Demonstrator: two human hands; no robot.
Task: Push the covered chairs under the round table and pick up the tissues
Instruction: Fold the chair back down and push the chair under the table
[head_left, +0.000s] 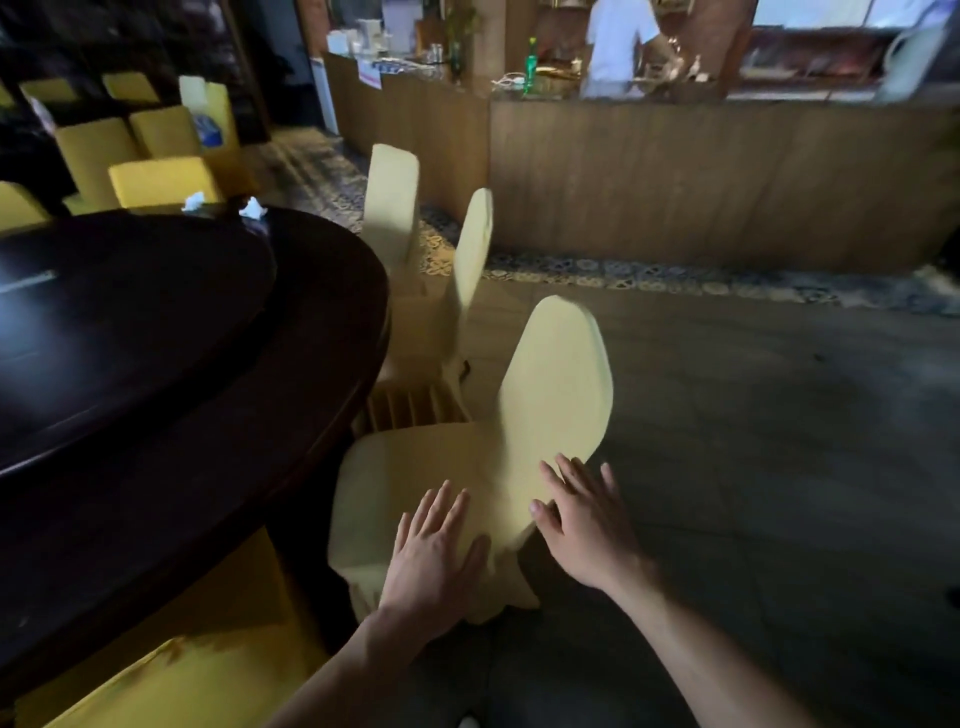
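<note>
Head view: your left hand (434, 551) lies flat on the seat of the nearest covered chair (556, 384), fingers straight and spread, holding nothing. Your right hand (584, 525) is flat too, fingers splayed wide against the lower edge of that chair's backrest — also gripping nothing. The chair sits just beside the round table (171, 374), seat front near the table rim, backrest angled away to the right; whether the seat is partly under the tabletop I cannot tell.

Two more covered chairs stand further along the table edge: the middle chair (474, 244) just behind the near one, the far chair (390, 197) beyond it. Both are close to the rim.

Tissues — two crumpled white pieces on the far side of the tabletop: the left tissue (194, 201) and the right tissue (253, 209), near each other, well apart from your hands.

Background: yellow chairs (161, 179) clustered past the table at upper left, a wood-panelled counter (717, 171) across the room, and a person in a white shirt (615, 47) behind it. Patterned floor tiles (649, 273) run along the counter base.
</note>
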